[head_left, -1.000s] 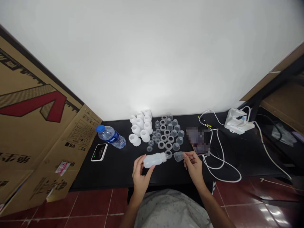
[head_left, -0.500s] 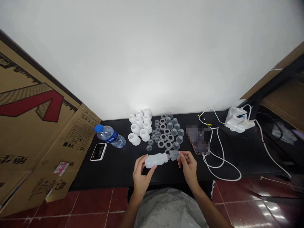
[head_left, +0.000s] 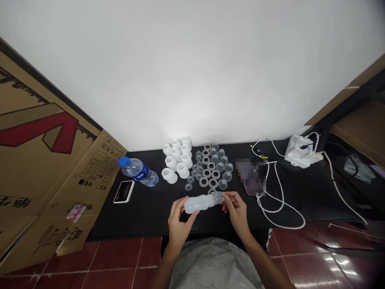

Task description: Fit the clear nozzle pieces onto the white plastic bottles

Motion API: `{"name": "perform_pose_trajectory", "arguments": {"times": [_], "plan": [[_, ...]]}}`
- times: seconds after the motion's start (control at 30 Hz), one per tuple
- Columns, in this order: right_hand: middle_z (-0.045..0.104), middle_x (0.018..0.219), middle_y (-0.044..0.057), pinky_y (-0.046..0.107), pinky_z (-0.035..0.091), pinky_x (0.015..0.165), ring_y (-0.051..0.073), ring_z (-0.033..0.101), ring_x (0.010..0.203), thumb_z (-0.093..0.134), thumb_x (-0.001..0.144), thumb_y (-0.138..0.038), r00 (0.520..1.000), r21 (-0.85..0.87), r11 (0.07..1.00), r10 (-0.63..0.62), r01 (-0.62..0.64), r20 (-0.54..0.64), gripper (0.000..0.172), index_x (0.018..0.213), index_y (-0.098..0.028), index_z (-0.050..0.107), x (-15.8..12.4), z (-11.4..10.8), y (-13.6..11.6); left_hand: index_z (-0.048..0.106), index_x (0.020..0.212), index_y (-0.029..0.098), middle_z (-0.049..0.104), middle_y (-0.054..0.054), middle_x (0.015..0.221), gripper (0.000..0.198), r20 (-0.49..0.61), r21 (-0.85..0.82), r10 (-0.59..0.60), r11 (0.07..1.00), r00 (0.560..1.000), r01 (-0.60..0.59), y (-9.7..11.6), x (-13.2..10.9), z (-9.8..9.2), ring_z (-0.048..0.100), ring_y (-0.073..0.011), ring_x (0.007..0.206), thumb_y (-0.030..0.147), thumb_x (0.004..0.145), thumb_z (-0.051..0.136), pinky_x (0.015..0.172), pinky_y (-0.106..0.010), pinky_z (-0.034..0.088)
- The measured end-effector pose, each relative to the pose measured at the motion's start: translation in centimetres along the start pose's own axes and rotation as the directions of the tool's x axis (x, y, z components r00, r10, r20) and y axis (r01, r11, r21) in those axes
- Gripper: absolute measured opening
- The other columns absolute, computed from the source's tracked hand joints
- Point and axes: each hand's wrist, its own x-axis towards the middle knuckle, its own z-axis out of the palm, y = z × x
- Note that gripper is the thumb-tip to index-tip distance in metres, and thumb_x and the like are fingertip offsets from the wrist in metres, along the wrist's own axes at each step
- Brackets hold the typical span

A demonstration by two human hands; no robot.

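Observation:
A white translucent baby bottle [head_left: 197, 204] lies on its side in the air above the table's front part, its neck pointing right. My left hand [head_left: 179, 220] is closed around its base end, thumb below and fingers above. My right hand [head_left: 236, 208] pinches the far end of a clear cap [head_left: 217, 197], which sits over the bottle's nipple end and meets the collar. Just behind lie several grey rings [head_left: 213, 183], clear domed caps [head_left: 222, 184] and small clear nipples [head_left: 188, 187]. White bottle bodies [head_left: 169, 175] stand in rows further left.
A water bottle [head_left: 138, 171] and a white-framed device [head_left: 124, 192] stand left, beside a large cardboard box [head_left: 99, 168]. To the right are a phone [head_left: 251, 178], looping white cables [head_left: 281, 200] and a white power strip [head_left: 297, 150]. A white wall rises behind the black table [head_left: 135, 220].
My right hand has moved left, sliding the clear cap over the nipple up to the bottle's collar. The left hand keeps its grip on the bottle.

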Motion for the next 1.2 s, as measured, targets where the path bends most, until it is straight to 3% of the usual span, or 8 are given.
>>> {"name": "perform_pose_trajectory", "arguments": {"times": [0.37,0.6,0.97,1.2], "plan": [[0.076,0.075,0.004,0.027,0.054,0.049,0.017,0.067,0.057,0.073,0.099,-0.056,0.997,-0.035,0.999,-0.014,0.017,0.081,0.035,0.103,-0.021,0.073,-0.1,0.3,-0.2,0.071,0.132,0.022,0.073,-0.012,0.120,0.042,-0.040,0.118,0.114,0.987,0.993,-0.108,0.6,0.7,-0.2,0.073,-0.0285,0.110,0.034,0.093,0.082,0.091,-0.040,0.063],[0.073,0.074,0.003,0.027,0.054,0.050,0.016,0.064,0.056,0.070,0.101,-0.057,0.996,-0.088,0.995,-0.038,0.045,0.075,0.036,0.097,-0.021,0.076,-0.1,0.2,-0.5,0.074,0.130,0.022,0.076,-0.013,0.119,0.043,-0.055,0.112,0.064,0.992,0.996,-0.058,1.0,0.8,-0.3,0.075,-0.0293,0.108,0.041,0.092,0.082,0.091,-0.041,0.064],[0.077,0.087,0.005,0.027,0.055,0.050,0.016,0.065,0.060,0.071,0.102,-0.052,0.999,-0.060,0.998,-0.036,0.036,-0.009,0.037,0.121,-0.022,0.070,0.0,0.2,0.3,0.070,0.142,0.023,0.078,-0.013,0.129,0.048,0.042,0.072,0.084,0.994,0.996,-0.087,0.9,0.5,0.0,0.078,-0.0290,0.115,0.034,0.096,0.078,0.100,-0.044,0.066],[0.073,0.076,0.002,0.027,0.053,0.053,0.016,0.063,0.058,0.069,0.103,-0.051,0.998,-0.093,0.995,-0.042,0.045,0.040,0.034,0.118,-0.020,0.073,-0.1,0.1,0.5,0.067,0.146,0.024,0.074,-0.012,0.142,0.050,-0.030,0.014,0.027,1.000,0.999,-0.027,-0.2,-0.1,0.3,0.078,-0.0294,0.121,0.034,0.098,0.077,0.107,-0.047,0.065]]}}
